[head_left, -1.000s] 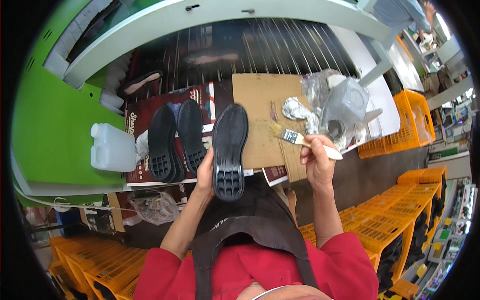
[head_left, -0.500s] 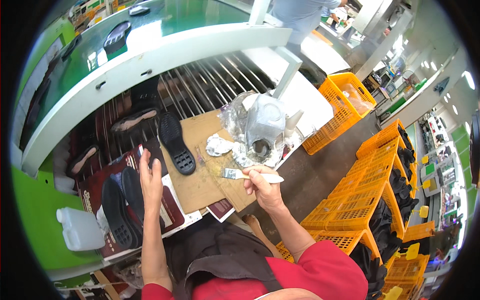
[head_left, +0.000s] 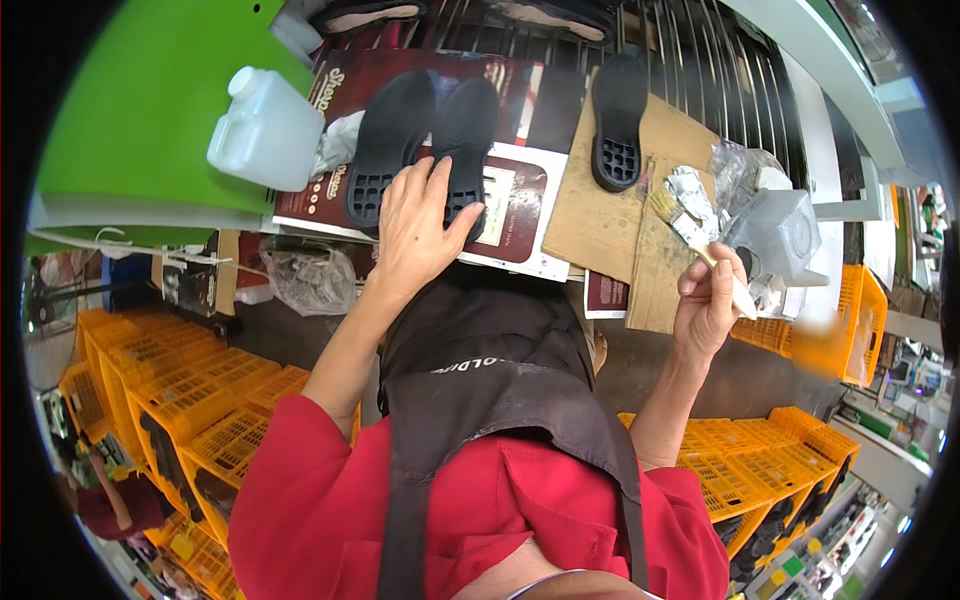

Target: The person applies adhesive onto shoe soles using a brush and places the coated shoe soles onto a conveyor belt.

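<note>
My left hand [head_left: 420, 235], fingers spread, reaches over the heel end of a black shoe sole [head_left: 465, 120] and seems to touch it. Another black sole [head_left: 393, 125] lies just left of that one, both on a dark red printed box [head_left: 520, 85]. In my right hand [head_left: 705, 305] is a paintbrush with a pale handle [head_left: 743, 297], its bristles pointing away to the upper left over crumpled foil [head_left: 690, 198]. A third black sole [head_left: 618, 120] rests on the cardboard sheet [head_left: 585, 215] between my hands, tread-side heel toward me.
A cloudy plastic container [head_left: 790, 232] lies tipped at the right beside clear plastic wrap [head_left: 740, 170]. A whitish jug [head_left: 265, 130] stands at left by a green panel [head_left: 130, 130]. Metal rods [head_left: 715, 75] run behind. Yellow crates [head_left: 190, 375] stand on both sides below.
My view has swung left and down. My left hand has gone from hovering beside the soles to the heel of one. The brush in my right hand now points toward the foil.
</note>
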`<state>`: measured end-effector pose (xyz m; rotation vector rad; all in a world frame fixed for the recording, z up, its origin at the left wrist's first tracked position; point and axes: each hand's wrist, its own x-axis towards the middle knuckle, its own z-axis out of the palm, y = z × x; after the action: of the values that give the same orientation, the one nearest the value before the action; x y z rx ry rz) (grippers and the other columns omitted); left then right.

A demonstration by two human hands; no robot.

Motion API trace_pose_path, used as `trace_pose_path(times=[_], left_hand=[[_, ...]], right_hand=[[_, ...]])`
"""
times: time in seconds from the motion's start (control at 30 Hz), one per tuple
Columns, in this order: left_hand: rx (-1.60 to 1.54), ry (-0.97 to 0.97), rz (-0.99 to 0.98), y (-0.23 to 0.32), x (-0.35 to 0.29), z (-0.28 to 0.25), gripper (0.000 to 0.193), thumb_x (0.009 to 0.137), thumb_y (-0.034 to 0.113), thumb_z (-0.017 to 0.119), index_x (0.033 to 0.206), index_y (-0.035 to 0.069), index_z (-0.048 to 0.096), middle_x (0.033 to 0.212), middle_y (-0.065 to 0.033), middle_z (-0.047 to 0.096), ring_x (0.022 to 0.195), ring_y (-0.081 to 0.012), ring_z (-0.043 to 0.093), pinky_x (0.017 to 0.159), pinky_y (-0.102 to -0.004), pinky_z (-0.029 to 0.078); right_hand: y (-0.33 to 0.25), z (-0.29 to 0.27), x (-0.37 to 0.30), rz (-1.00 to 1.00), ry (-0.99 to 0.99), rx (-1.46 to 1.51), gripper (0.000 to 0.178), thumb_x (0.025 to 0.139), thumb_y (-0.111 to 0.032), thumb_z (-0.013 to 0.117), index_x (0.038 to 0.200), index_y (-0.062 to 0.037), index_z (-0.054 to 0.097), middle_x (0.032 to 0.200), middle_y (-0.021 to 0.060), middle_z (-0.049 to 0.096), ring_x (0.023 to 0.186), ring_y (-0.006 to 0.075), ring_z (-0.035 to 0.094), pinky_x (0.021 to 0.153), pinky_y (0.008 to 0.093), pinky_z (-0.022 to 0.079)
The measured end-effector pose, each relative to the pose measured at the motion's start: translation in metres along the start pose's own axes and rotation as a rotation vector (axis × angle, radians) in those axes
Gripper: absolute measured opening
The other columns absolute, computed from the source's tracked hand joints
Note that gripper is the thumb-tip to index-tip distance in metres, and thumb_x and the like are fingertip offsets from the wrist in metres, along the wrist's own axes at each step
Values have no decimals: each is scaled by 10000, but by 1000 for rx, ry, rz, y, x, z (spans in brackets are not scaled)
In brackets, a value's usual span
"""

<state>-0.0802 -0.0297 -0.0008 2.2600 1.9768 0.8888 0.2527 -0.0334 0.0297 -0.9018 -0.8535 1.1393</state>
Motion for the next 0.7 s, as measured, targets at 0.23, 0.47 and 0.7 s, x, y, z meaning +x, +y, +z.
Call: trace_pose_path(times=[0.23, 0.47, 0.7], left_hand=[[410, -189, -41, 3, 3, 36, 831, 779, 571, 606, 1289, -71, 470, 1158, -343, 536, 1071, -411, 512, 990, -490, 310], [290, -225, -122, 7, 20, 29, 860, 692, 322, 661, 1404, -25, 325, 927, -256, 571, 896, -380, 554, 867, -462, 373], [279, -178, -206, 18, 21, 38, 870, 812, 335, 654, 1458, -12, 185, 1179, -276, 513, 1004, -434, 554, 912, -481, 421]], right_hand=[[-18, 1, -8, -28, -9, -109, 233, 928, -148, 584, 1069, 37, 596, 749, 90, 613, 586, 131, 540, 550, 233, 452], [-55, -36, -1, -133, 183, -694, 161, 901, -101, 622, 983, 25, 678, 707, 18, 616, 581, 56, 528, 536, 197, 419], [-67, -79, 25, -243, 333, -1166, 126, 865, -118, 649, 879, 2, 686, 647, 39, 629, 584, 88, 557, 558, 237, 444]])
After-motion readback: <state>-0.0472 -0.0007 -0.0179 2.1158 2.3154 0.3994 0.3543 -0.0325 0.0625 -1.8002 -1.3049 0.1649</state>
